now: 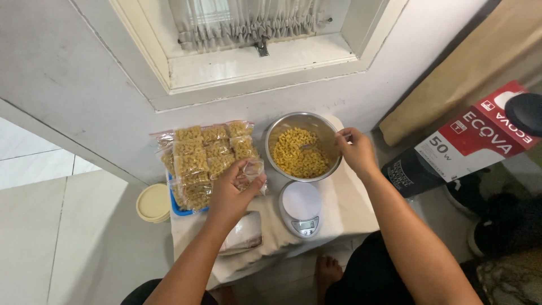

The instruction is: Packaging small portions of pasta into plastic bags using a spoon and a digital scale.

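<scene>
My left hand (pixel 232 192) grips a small clear plastic bag (pixel 254 171) with some yellow snack pieces in it, just right of a pile of filled snack bags (pixel 204 155). My right hand (pixel 355 151) holds a spoon handle at the right rim of a steel bowl (pixel 288 123); the spoon (pixel 309 147) lies in the bowl's yellow macaroni-shaped snacks (pixel 298 153). A small white digital kitchen scale (pixel 301 208) sits in front of the bowl, between my two hands.
Everything rests on a low table under a white cloth (pixel 344 209). A cream-lidded round container (pixel 153 203) stands at the table's left, a blue tray edge (pixel 176 204) beneath the bags. A stack of empty bags (pixel 243 234) lies near my left wrist. A red-and-white box (pixel 480 135) leans at the right.
</scene>
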